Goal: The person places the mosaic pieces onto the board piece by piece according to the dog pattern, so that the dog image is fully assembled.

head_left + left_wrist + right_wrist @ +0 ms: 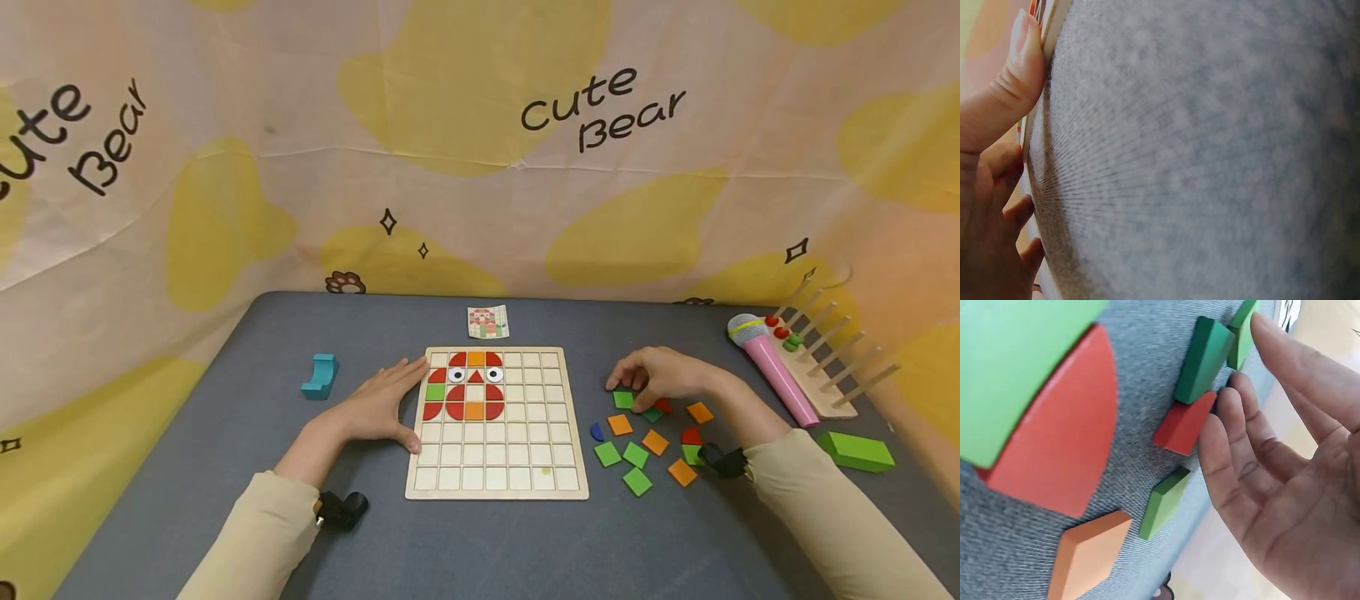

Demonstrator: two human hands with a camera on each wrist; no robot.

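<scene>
My left hand (375, 408) rests spread at the left edge of a wooden grid board (497, 457), thumb and fingertips against its rim. In the board's upper left, red rounded pieces, orange squares, a green square (436, 392) and two eye tiles form a face-like pattern. To the right of the board, my right hand (667, 372) reaches down over loose tiles, its fingers loosely bent. Its thumb is right at a light green square tile (1244, 337) in the right wrist view. A dark green tile (1204, 359) and a red rounded piece (1185, 425) lie beside the fingertips.
Several green, orange and red tiles and a blue piece (597, 432) lie near the right hand. Behind the board is a picture card (488, 322). A teal block (320, 377) stands left; a pink microphone (780, 375), pegged rack (832, 400) and green block (857, 451) are right.
</scene>
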